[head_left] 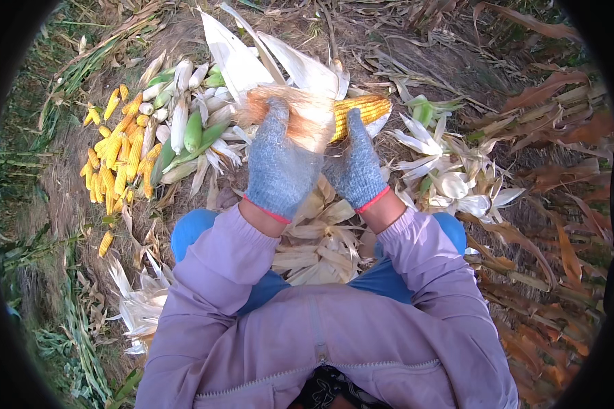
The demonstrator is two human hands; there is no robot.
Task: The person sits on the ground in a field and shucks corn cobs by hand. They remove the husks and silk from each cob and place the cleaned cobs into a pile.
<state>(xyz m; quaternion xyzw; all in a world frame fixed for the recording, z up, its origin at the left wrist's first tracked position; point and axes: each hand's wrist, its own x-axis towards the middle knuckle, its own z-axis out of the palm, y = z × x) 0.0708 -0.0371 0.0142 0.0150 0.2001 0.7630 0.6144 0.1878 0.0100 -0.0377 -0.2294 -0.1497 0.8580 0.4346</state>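
A bared yellow ear of corn (361,116) points to the right in front of me. My right hand (357,167), in a grey-blue knit glove with a red cuff, is closed round it with the thumb along the kernels. In the matching glove, my left hand (280,163) grips the peeled-back pale husk (235,58) and a tuft of brown silk (300,112). Broad husk leaves fan out beyond that hand. The ear's left end is hidden behind silk and husk. The left glove is slightly blurred.
To the left lies a pile of husked yellow cobs (119,160). Beside it are unhusked ears (184,126), white and green. Loose husks (457,184) lie at right, with more husks (320,249) between my knees. Dry corn stalks (546,170) line the right side.
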